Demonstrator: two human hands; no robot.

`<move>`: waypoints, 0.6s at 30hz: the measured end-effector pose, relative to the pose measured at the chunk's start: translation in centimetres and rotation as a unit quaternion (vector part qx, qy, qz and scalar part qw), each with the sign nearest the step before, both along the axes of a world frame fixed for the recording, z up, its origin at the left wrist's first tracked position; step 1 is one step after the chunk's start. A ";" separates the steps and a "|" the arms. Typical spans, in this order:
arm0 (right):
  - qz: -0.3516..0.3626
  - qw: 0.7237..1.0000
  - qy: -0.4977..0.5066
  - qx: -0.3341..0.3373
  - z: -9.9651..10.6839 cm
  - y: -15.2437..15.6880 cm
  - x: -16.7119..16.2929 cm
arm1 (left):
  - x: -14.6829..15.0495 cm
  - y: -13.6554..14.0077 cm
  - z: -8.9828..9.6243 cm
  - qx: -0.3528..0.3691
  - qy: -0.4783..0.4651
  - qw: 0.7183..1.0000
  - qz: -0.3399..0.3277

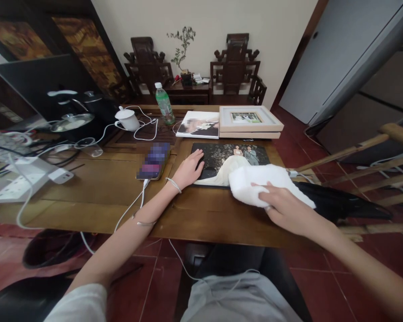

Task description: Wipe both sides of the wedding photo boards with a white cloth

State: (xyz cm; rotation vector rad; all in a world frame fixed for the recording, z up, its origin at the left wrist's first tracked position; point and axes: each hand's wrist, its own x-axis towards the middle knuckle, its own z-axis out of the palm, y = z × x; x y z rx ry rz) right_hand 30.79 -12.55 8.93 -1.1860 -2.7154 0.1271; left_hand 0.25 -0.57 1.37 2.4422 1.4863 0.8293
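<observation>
A wedding photo panel [218, 161] lies flat on the wooden table in front of me. My left hand [189, 169] rests on its left edge, fingers stretched out and holding nothing. In my right hand [284, 203] is a folded white cloth [258, 176], gripped at its near side. The cloth covers the panel's near right corner; whether it presses on the surface there I cannot tell. Just left of my left hand, a phone [153, 161] with a lit screen lies plugged into a white cable.
Behind the panel are a photo book [201, 127] and stacked picture frames [251, 127]. A green-labelled bottle [164, 105], a lidded white cup [126, 120] and a clear plastic cup [89, 147] stand leftward. A power strip [23, 181] with cables occupies the left end. A bamboo chair [376, 170] stands right.
</observation>
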 end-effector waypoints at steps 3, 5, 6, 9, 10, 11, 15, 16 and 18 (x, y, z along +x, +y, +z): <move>-0.028 0.999 -0.013 -0.010 0.4 3.3 -1.1 | -0.1 0.0 0.0 0.003 0.000 1.000 -0.003; -0.042 0.999 -0.005 -0.011 0.6 6.4 -1.9 | -0.1 0.1 0.1 0.005 0.003 1.000 -0.004; -0.047 0.999 0.003 -0.012 0.7 7.9 -2.2 | -0.2 0.0 0.1 0.006 0.004 1.000 -0.004; -0.057 0.998 0.023 -0.014 0.8 12.3 -3.1 | -0.4 0.1 0.1 0.007 0.001 1.000 -0.005; -0.063 0.997 0.030 -0.014 0.7 13.5 -3.4 | -0.4 0.1 0.0 0.008 -0.001 1.000 -0.006; -0.072 0.997 0.036 -0.012 0.7 14.4 -3.5 | -0.4 0.1 0.0 0.009 -0.003 1.000 -0.007; -0.103 0.994 0.039 0.003 0.2 15.3 -4.0 | -0.5 0.1 -0.1 0.011 -0.005 1.000 -0.009; -0.105 0.994 0.034 0.011 0.1 14.7 -4.1 | -0.4 0.1 -0.1 0.011 -0.003 1.000 -0.008; -0.100 0.994 0.023 0.020 -0.2 12.6 -4.2 | -0.3 0.0 -0.1 0.010 0.001 1.000 -0.006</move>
